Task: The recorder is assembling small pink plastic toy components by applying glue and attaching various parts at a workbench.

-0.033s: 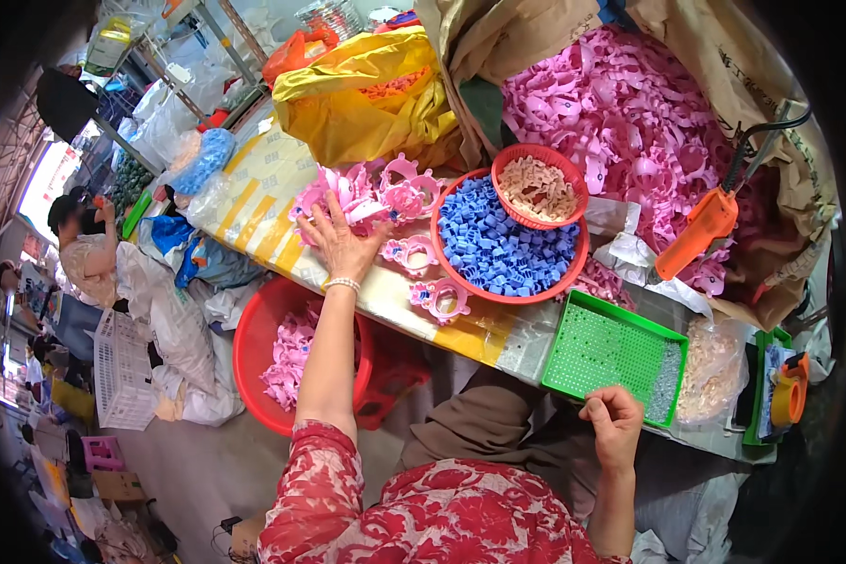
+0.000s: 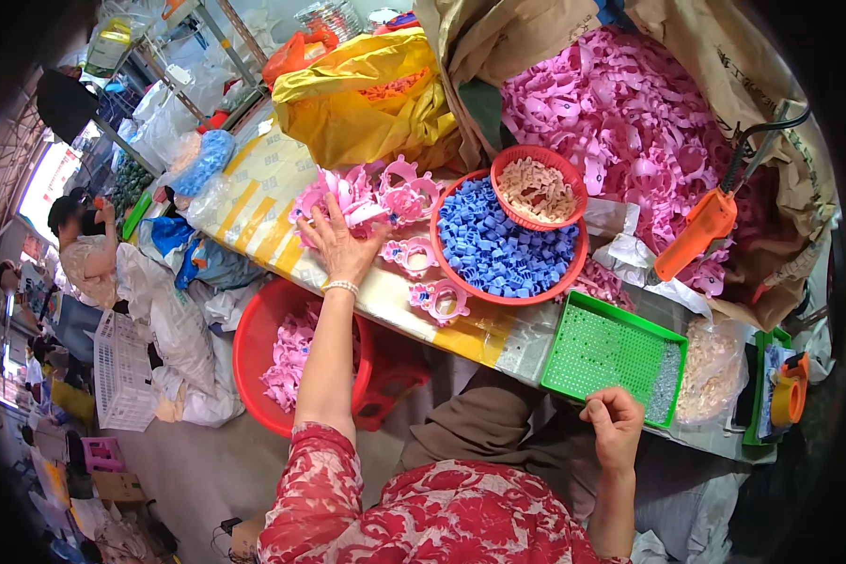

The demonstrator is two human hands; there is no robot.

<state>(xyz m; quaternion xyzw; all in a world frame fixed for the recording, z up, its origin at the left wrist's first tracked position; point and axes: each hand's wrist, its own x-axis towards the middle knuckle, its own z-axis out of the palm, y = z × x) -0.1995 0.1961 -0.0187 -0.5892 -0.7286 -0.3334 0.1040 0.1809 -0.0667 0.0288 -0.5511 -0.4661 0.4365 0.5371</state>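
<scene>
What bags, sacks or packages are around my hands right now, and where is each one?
Yellow plastic bag: crumpled, beyond the left hand, orange bits inside.
Brown sack: wide open at the far right, full of pink plastic parts.
Clear plastic bag: right of the green tray, pale pieces inside.

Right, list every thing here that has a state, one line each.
left hand: fingers spread, resting on the pink pieces on the table.
right hand: closed loosely at the green tray's near edge.
red bowl: full of blue pieces.
small red basket: holds beige bits, sits in the bowl.
yellow bag: open.
red basin: partly filled with pink pieces.
</scene>
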